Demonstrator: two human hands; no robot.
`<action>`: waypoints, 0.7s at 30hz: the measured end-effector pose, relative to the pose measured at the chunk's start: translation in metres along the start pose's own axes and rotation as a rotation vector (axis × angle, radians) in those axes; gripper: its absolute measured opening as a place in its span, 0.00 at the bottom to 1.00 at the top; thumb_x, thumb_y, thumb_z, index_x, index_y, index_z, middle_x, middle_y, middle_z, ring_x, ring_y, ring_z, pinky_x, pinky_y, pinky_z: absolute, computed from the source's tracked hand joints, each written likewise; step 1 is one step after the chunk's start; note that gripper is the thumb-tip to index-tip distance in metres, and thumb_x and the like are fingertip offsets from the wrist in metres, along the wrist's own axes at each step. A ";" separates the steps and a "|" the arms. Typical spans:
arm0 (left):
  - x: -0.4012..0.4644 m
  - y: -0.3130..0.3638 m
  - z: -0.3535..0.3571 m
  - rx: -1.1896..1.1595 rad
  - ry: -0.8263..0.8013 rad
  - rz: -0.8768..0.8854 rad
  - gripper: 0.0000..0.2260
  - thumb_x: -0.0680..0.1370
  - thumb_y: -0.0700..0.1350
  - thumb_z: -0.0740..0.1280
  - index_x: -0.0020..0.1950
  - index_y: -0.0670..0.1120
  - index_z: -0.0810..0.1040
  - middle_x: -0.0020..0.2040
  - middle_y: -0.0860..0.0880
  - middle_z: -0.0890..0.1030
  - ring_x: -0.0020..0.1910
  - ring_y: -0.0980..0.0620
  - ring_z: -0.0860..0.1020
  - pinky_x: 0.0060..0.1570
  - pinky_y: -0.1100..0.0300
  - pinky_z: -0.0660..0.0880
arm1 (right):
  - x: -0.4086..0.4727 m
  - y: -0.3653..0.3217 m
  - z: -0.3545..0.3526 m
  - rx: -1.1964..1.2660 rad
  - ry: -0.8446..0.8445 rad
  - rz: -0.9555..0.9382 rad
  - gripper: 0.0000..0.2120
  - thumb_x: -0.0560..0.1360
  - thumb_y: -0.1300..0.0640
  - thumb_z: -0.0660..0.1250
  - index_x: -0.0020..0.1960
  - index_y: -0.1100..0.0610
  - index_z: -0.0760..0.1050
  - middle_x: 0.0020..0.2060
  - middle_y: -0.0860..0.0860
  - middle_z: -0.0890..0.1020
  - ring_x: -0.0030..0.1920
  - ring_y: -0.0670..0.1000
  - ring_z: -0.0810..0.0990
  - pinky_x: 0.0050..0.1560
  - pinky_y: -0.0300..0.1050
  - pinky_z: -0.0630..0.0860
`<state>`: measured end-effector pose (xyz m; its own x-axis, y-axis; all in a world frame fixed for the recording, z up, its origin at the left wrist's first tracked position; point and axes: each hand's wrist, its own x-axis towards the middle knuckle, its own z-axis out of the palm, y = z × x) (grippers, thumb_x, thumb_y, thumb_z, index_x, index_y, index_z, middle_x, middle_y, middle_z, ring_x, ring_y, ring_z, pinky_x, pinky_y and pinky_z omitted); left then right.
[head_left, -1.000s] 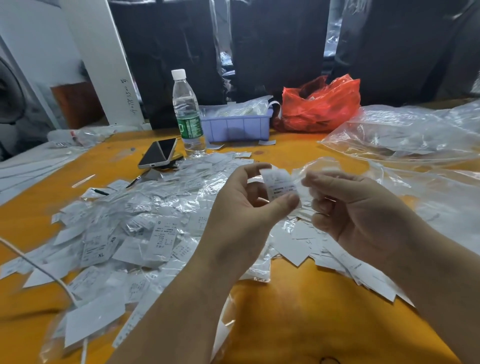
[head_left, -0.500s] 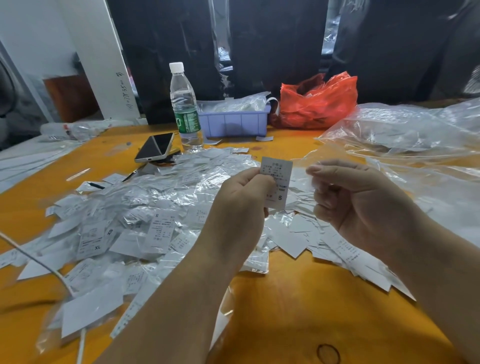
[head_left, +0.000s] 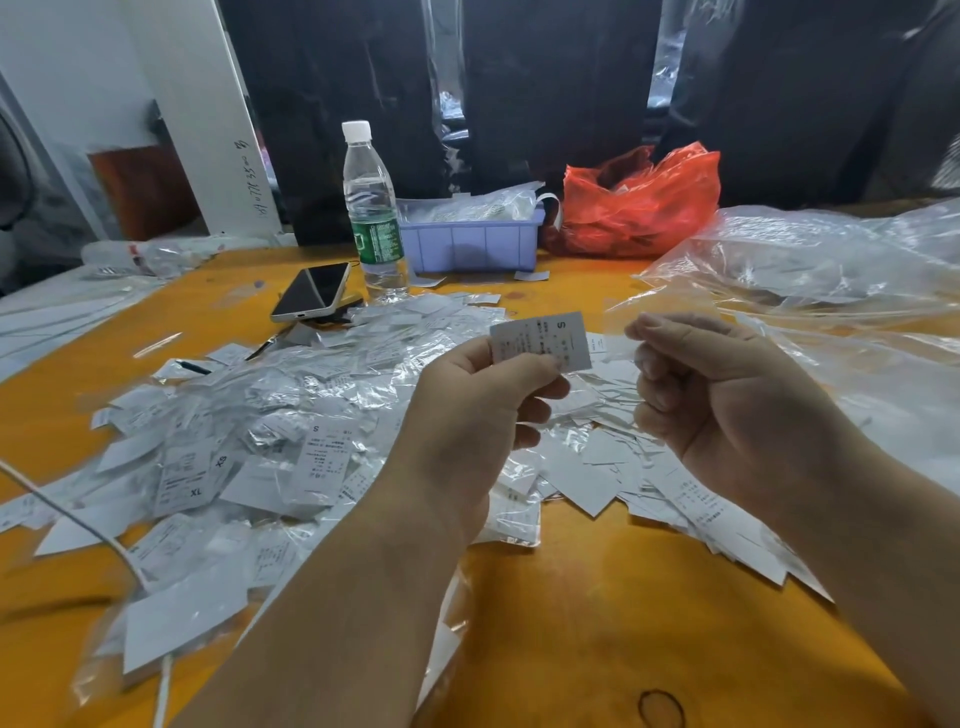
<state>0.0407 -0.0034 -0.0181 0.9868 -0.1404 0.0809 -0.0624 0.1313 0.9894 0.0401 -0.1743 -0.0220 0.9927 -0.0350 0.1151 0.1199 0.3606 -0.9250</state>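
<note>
Over the near side of the loose heap of white paper tags on the orange table, the left hand pinches one white S-marked paper tag print up, probably to slide it into the thin clear plastic sleeve that the right hand pinches with curled fingers. Beyond the heap, a lilac plastic tray holds bagged tags. Beside it a red plastic bag gapes, its contents unclear.

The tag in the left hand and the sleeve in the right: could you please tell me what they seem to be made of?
The tag looks like thin matte white paper or card: black print, flat though pinched at one end. The sleeve is probably clear glossy plastic film: the table shows through, with faint glare.
</note>
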 end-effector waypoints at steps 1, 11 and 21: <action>0.000 0.000 0.000 -0.031 -0.022 -0.017 0.05 0.76 0.38 0.68 0.50 0.45 0.81 0.34 0.49 0.82 0.32 0.54 0.76 0.34 0.62 0.74 | 0.000 0.000 0.000 0.002 0.007 -0.002 0.08 0.63 0.56 0.72 0.40 0.58 0.79 0.26 0.50 0.73 0.24 0.47 0.68 0.22 0.38 0.66; -0.002 -0.001 0.004 0.067 -0.134 0.004 0.08 0.77 0.38 0.63 0.48 0.46 0.80 0.31 0.49 0.80 0.31 0.54 0.73 0.30 0.64 0.69 | 0.000 -0.001 -0.003 -0.044 -0.019 -0.009 0.07 0.64 0.54 0.73 0.35 0.57 0.79 0.25 0.50 0.70 0.24 0.47 0.65 0.23 0.37 0.65; -0.006 0.002 0.005 0.191 -0.124 0.086 0.10 0.78 0.38 0.61 0.45 0.44 0.82 0.28 0.51 0.78 0.27 0.59 0.71 0.27 0.69 0.69 | -0.003 -0.003 -0.001 -0.123 -0.036 -0.048 0.07 0.66 0.54 0.71 0.31 0.55 0.78 0.24 0.50 0.66 0.25 0.48 0.60 0.23 0.38 0.61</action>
<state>0.0335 -0.0074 -0.0159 0.9515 -0.2577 0.1682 -0.1840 -0.0385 0.9822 0.0372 -0.1763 -0.0200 0.9852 -0.0154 0.1708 0.1694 0.2421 -0.9553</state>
